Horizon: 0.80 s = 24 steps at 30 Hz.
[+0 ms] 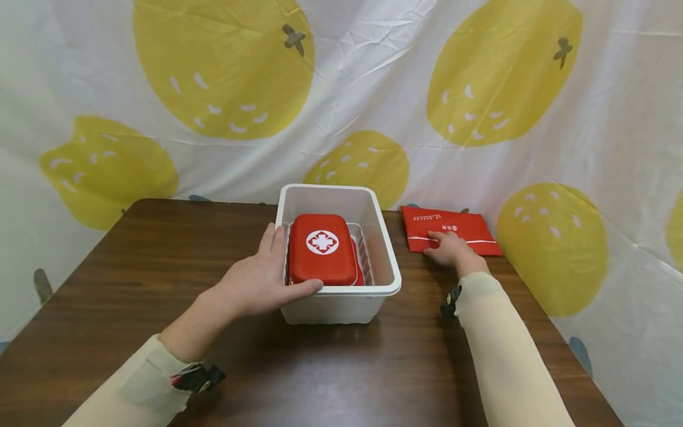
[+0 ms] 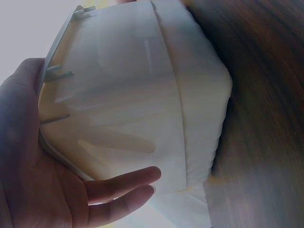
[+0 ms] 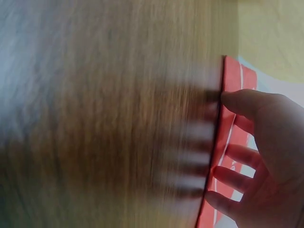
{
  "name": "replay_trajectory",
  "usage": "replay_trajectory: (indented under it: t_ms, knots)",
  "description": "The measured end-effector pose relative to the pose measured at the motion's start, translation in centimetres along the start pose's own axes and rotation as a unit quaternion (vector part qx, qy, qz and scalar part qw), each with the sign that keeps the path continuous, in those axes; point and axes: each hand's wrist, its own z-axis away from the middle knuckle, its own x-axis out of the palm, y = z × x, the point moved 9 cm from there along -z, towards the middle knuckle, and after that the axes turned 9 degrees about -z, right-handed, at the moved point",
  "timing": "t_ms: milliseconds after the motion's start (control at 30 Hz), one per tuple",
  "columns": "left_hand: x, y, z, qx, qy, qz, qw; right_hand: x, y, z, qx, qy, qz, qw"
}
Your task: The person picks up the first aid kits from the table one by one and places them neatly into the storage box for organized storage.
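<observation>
A white plastic bin (image 1: 341, 307) stands mid-table, holding a red first-aid case (image 1: 322, 264) with a white cross emblem. Under the case's right side, the edge of another red thing shows. My left hand (image 1: 259, 279) rests on the bin's near left corner, thumb along the front rim, other fingers at the left side. In the left wrist view, two straight fingers (image 2: 124, 183) reach along the outer wall (image 2: 118, 95). To the right, my right hand (image 1: 453, 252) touches a flat red pouch (image 1: 427, 220) with white print and a stripe; its fingertips are at the near edge.
A brown wooden table (image 1: 341, 373) carries everything. Behind it and along the right hangs a white curtain (image 1: 341, 89) with large yellow fruit prints. A clear ribbed tray (image 1: 365, 255) lines part of the bin. Both wrists bear small dark devices.
</observation>
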Motion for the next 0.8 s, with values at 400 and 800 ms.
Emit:
replay_trajectory:
  t_ms: [400, 800]
  knots:
    - [-0.1, 0.1, 0.0, 0.006, 0.005, -0.001, 1.0000, 0.0, -1.0, 1.1, -0.034, -0.010, 0.017, 0.9992]
    - [-0.1, 0.1, 0.0, 0.003, 0.001, 0.000, 1.0000, 0.2, -2.3, 2.4, -0.052, -0.033, 0.077, 0.9951]
